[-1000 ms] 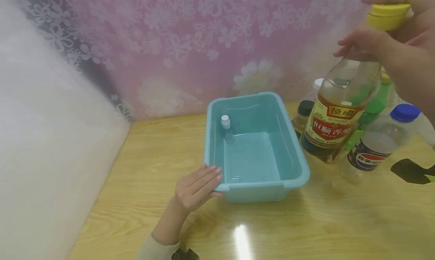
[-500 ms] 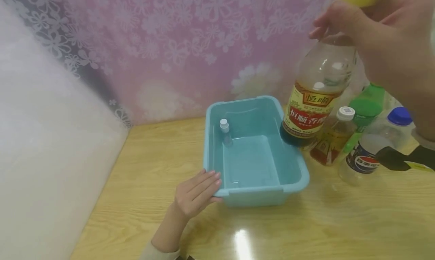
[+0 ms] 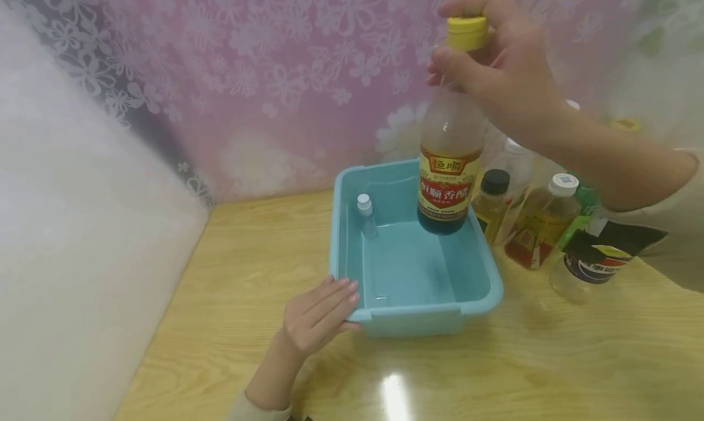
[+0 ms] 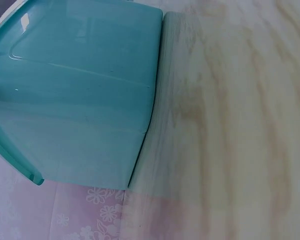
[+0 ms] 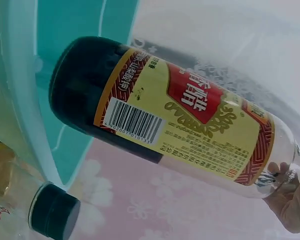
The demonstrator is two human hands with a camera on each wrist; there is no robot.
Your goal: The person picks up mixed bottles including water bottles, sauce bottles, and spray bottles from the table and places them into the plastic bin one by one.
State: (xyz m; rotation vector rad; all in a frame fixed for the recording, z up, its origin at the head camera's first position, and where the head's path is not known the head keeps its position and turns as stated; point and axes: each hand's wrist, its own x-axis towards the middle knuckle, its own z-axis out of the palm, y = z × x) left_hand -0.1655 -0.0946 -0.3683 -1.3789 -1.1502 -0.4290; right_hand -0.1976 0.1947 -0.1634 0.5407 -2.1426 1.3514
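Note:
My right hand (image 3: 506, 73) holds a glass vinegar bottle (image 3: 448, 192) by its neck, just under the yellow cap. The bottle hangs upright over the right side of a light blue plastic basin (image 3: 407, 309), its dark base inside the rim outline; in the right wrist view the vinegar bottle (image 5: 185, 120) shows its yellow and red label. At the basin's front left corner my left hand (image 3: 319, 317) grips the rim, fingers laid over it and thumb below. A small clear bottle with a white cap (image 3: 366, 216) stands inside. The left wrist view shows the basin's outer wall (image 4: 85, 90).
Right of the basin stand several bottles: a dark-capped bottle (image 3: 492, 204), a white-capped bottle of reddish-brown liquid (image 3: 541, 225), a green bottle (image 3: 584, 204) and a cola bottle (image 3: 591, 268) partly behind the right sleeve. A flowered pink backdrop (image 3: 297, 134) rises behind the wooden table (image 3: 247, 274).
My right hand has carried the vinegar bottle leftward from above the other bottles to over the basin, making it more upright. My left hand stays on the rim.

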